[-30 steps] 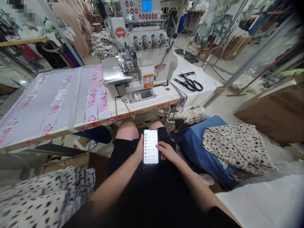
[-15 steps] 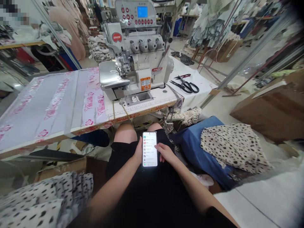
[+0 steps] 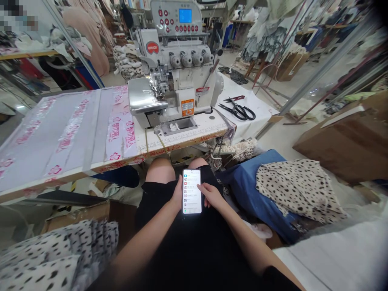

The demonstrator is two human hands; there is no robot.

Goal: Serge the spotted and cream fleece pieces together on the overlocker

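Observation:
A smartphone [image 3: 192,192] with a lit white screen lies upright over my lap, showing a list with small icons. My left hand [image 3: 177,195] grips its left edge, the thumb along the side and the other fingers hidden behind it. At the right edge, my right hand [image 3: 211,195] has its thumb on the screen and its fingers curled by the phone's side. Beyond my knees stands a white overlock sewing machine [image 3: 184,72] with a blue display. Black-handled scissors [image 3: 241,111] and a red-handled thread snipper [image 3: 238,98] lie right of it.
The machine's table [image 3: 75,129] is covered in pink-printed film on the left. Spotted fabric [image 3: 300,188] lies over a blue cover [image 3: 257,178] on my right. More spotted fabric [image 3: 69,250] is piled at lower left. A cardboard box [image 3: 348,137] stands at right.
The view has shifted slightly, so the machine appears a little further right and lower. Both hands keep their places on the phone, and its screen shows the same list.

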